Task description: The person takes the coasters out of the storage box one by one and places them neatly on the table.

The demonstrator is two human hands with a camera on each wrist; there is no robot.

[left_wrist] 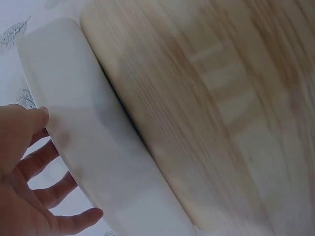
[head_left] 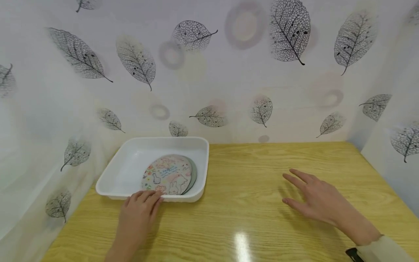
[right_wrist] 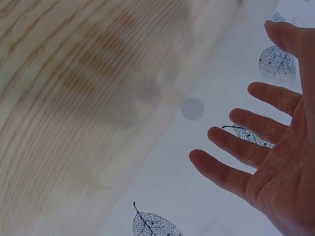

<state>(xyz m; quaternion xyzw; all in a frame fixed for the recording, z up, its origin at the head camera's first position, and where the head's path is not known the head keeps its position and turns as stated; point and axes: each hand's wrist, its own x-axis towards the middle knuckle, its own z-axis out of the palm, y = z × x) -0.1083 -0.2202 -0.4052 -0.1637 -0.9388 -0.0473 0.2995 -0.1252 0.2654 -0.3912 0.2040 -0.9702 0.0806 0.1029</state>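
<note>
A white plastic tray (head_left: 114, 187) stands at the back left of the table. My left hand (head_left: 139, 214) grips its front rim, fingers over the edge and thumb on the near side. In the left wrist view, the thumb and fingertips of that left hand (left_wrist: 29, 172) lie along the rim of the tray (left_wrist: 98, 128). Inside lies a round mat (head_left: 168, 173) printed with rabbits and flowers, partly covering a grey-green disc (head_left: 194, 174). Over the table's right side, my right hand (head_left: 314, 198) hovers with spread fingers and holds nothing; the right wrist view shows its bare palm (right_wrist: 285, 162).
The wood-grain table (head_left: 248, 182) reaches back to a pale curtain (head_left: 222, 80) with leaf prints, which also hangs along both sides. A sleeve (head_left: 383, 251) and a dark band (head_left: 354, 254) are at my right wrist.
</note>
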